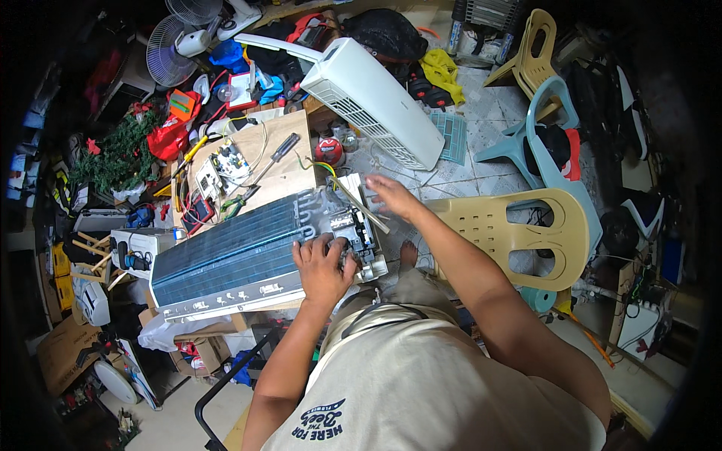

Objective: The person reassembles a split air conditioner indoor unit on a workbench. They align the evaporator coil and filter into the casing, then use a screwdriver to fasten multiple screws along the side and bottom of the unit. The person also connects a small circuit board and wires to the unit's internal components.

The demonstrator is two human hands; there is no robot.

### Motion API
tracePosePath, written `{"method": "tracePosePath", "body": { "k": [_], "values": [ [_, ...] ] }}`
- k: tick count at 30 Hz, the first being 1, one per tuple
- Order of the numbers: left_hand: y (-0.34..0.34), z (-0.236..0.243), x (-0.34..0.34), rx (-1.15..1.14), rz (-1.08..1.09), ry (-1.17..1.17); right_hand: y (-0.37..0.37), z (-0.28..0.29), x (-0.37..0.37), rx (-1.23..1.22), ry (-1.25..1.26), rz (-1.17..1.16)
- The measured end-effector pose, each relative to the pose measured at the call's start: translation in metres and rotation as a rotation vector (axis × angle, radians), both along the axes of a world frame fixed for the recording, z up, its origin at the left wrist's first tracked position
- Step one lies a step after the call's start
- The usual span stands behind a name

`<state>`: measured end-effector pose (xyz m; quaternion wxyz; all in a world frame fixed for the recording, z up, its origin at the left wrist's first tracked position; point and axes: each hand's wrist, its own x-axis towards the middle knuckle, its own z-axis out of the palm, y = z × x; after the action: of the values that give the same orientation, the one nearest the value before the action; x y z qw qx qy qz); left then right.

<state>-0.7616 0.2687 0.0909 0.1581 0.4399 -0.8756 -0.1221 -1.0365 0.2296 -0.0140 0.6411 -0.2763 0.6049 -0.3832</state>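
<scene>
The inner body of a split air conditioner (233, 255), with blue-grey fins and a white base, lies across the wooden work table. My left hand (325, 272) rests on its right end, fingers spread and bent over the edge beside a black motor housing (352, 228). Bent copper-like pipe ends (307, 214) show just behind those fingers. My right hand (391, 197) is at the unit's far right corner, fingers apart, close to a white end piece (352, 184). Whether it touches that piece I cannot tell. A pale strip (362, 204) crosses the end, near a yellow-green wire (325, 167).
On the wooden table (293, 171) lie a screwdriver (284, 147), a circuit board (229, 164), a multimeter (198, 213) and pliers (232, 208). The white cover (376, 98) leans beyond it. A beige plastic chair (489, 233) stands at my right, a blue-grey chair (534, 135) behind it.
</scene>
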Motion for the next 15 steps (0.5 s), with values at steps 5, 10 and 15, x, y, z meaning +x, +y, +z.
{"method": "tracePosePath", "body": {
  "k": [5, 10, 15],
  "values": [
    [-0.006, 0.012, -0.001, 0.046, -0.010, 0.010, 0.006, -0.024, 0.017, -0.028, -0.040, -0.008],
    [-0.031, 0.017, -0.008, 0.161, 0.007, 0.089, 0.003, -0.023, 0.022, -0.009, -0.215, -0.064],
    [-0.067, 0.019, -0.033, 0.221, 0.145, 0.102, -0.001, -0.026, 0.011, 0.032, -0.401, 0.077]
  ]
}}
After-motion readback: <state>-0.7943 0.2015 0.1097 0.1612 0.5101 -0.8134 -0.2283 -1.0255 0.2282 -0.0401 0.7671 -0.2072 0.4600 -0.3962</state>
